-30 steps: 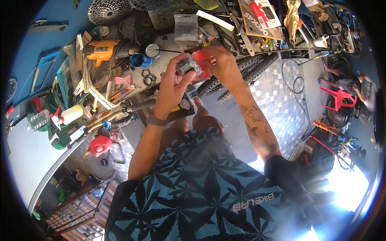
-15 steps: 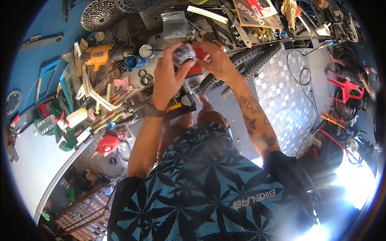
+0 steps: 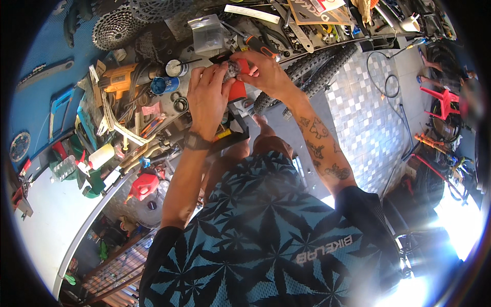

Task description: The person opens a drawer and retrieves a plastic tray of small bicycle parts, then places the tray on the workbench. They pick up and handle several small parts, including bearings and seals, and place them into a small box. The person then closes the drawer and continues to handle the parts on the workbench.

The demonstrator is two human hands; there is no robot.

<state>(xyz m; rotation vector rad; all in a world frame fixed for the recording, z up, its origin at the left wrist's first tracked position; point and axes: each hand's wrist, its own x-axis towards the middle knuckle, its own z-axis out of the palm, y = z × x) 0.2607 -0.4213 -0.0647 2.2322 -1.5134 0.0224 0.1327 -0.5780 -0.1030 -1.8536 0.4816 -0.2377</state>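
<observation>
Above the front edge of the bench, a small part in crinkled clear plastic (image 3: 231, 70) sits between my two hands. My left hand (image 3: 207, 94) is closed on it from the left, with the fingers bent over its top. From the right, the thumb and fingertips of my right hand (image 3: 267, 75) pinch at its edge. What lies inside the plastic is hidden by the fingers and the glare. A red block-shaped thing (image 3: 237, 92) shows just below and behind the packet; I cannot tell whether it touches my hands.
Left of my hands stand a white tub (image 3: 175, 67), a blue tin (image 3: 164, 85) and an orange heat gun (image 3: 118, 81). A clear zip bag (image 3: 207, 35) and an orange-and-black-handled screwdriver (image 3: 260, 46) lie behind them. Knobbly bicycle tyres (image 3: 319, 71) hang at the right under the bench edge.
My left fingers have curled further over the plastic packet, covering more of it. The view has shifted slightly, and more of the red thing shows under my hands.
</observation>
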